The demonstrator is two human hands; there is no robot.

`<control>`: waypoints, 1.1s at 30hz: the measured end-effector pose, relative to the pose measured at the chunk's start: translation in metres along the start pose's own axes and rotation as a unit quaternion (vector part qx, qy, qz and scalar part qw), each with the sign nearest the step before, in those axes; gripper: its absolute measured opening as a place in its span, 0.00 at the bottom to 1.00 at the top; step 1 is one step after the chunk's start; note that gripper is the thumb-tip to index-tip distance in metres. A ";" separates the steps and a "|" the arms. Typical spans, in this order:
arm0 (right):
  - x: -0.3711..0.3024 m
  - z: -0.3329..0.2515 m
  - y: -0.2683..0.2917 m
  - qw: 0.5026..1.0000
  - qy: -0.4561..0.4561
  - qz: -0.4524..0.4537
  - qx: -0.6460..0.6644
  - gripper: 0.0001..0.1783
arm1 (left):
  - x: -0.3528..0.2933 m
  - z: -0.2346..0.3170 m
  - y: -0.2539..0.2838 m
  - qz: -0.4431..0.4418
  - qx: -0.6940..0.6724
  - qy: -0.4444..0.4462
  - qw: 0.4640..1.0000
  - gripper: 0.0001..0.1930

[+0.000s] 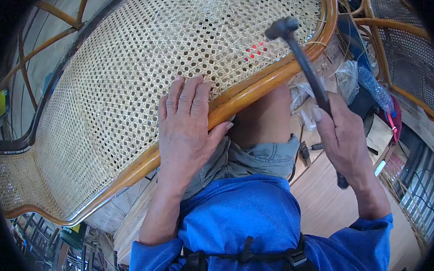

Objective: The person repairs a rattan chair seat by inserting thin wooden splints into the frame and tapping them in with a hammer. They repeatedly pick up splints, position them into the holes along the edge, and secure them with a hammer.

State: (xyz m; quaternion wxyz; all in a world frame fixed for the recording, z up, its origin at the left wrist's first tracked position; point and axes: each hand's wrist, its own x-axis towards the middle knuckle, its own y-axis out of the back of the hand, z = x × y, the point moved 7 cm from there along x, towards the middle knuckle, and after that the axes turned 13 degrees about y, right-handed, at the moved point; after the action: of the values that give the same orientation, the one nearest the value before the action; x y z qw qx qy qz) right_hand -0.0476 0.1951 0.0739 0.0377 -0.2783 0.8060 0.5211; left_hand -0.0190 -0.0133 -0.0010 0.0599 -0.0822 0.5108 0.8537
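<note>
A large chair piece of woven cane mesh (97,97) in a curved, glossy brown rattan frame (254,89) leans across my lap. My left hand (186,110) rests on its near edge, fingers spread flat on the cane and thumb hooked over the rattan rail. In my right hand (342,134) is a hammer (303,57), gripped partway along its dark handle. The hammer's head is raised over the right end of the mesh, near the rail; whether it touches cannot be made out. The handle's end sticks out below my fist.
At the right stands another rattan chair (403,42) with darker mesh. A plastic bottle (374,90) and clear plastic bags (346,79) lie near it. A small metal tool (305,153) sits on the wooden boards (328,198) by my knee. Several items clutter the lower left.
</note>
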 end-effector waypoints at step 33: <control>-0.015 0.040 -0.135 0.924 0.115 0.094 0.352 0.15 | -0.189 -0.159 0.036 0.234 -0.584 0.398 0.668 0.17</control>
State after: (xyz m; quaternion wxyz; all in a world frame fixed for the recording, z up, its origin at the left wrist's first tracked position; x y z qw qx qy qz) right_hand 0.0212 0.1948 -0.0495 -0.0086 -0.2278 0.9589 0.1690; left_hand 0.1723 -0.1739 -0.0060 -0.4108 -0.3107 -0.1142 0.8495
